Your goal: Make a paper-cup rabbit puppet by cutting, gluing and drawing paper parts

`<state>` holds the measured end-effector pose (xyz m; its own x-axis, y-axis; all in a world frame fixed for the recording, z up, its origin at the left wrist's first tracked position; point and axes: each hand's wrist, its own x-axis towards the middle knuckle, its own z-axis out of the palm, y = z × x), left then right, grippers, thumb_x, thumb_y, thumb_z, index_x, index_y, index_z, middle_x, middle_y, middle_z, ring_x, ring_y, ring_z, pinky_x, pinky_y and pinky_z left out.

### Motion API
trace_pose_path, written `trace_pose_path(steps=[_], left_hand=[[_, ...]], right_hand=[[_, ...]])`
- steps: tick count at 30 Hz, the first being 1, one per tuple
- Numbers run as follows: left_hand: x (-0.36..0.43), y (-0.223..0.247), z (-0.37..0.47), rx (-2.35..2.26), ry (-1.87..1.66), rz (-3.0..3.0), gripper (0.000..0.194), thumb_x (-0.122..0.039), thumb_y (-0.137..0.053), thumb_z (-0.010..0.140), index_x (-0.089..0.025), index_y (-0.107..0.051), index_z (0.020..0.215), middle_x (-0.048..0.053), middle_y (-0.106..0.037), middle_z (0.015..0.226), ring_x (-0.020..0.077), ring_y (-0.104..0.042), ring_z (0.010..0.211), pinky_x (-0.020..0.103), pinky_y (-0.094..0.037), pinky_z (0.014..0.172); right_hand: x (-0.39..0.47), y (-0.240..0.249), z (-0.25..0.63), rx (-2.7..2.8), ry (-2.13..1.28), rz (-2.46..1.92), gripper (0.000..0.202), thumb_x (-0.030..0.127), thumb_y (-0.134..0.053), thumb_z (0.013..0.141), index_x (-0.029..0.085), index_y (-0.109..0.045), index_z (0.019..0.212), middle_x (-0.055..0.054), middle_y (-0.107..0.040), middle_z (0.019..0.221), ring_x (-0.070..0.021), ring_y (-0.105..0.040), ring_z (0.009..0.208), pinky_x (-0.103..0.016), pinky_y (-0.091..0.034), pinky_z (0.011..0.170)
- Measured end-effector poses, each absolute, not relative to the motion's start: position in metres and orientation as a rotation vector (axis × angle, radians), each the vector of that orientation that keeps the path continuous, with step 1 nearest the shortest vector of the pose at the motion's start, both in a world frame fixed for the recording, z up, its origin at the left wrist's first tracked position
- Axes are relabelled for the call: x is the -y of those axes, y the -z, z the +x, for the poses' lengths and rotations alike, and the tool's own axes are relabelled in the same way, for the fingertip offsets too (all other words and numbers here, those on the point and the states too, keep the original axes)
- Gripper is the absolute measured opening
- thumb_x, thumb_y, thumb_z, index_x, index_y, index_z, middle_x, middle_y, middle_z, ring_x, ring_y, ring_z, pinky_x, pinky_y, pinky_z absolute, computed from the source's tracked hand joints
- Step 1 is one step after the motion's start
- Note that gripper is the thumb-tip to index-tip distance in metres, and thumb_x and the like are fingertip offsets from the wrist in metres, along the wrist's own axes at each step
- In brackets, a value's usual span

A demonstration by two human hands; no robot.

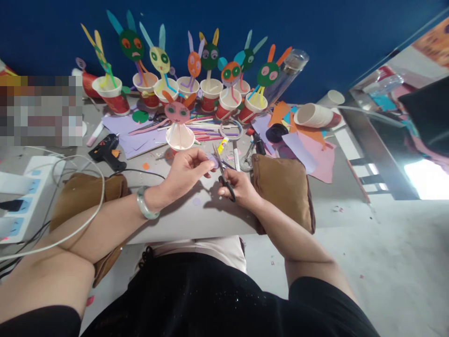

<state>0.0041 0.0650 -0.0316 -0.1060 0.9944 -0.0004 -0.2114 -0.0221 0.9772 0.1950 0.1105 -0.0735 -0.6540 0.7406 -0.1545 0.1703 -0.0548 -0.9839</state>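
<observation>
Between its thumb and fingers my left hand (192, 171) pinches a small piece of purple paper (213, 161). Black-handled scissors (223, 174) are gripped in my right hand (240, 188), their blades pointing up and away beside the paper. Whether the blades touch the paper I cannot tell. On the table below lies a small round purple paper piece (196, 201). Just beyond my left hand stands a paper cup (180, 137) bearing a pink paper animal face (177, 113) with orange ears.
Several cups with paper faces, such as a green one (268, 74), line the blue wall. A hot glue gun (109, 152) and power strip (28, 196) are at left. Brown cushions (282, 192) flank my arms. Stacked cups (315, 115) and coloured paper (321, 159) lie right.
</observation>
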Motion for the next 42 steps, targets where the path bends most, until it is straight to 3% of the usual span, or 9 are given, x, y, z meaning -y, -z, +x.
trace_pose_path(steps=[42], left_hand=[[-0.0663,0.0333,0.0019,-1.126,-1.411,1.055,0.018,-0.024,-0.076,0.072,-0.018,-0.059,0.067,-0.003,-0.067,0.064,0.0084,-0.064,0.055,0.02,-0.054,0.053]], right_hand=[[-0.1122,0.0751,0.1954,1.774,-1.792,-0.978,0.069,0.071,-0.092,0.052,0.022,-0.047,0.069,0.008,-0.049,0.054,-0.0063,-0.037,0.049,-0.022,-0.025,0.045]])
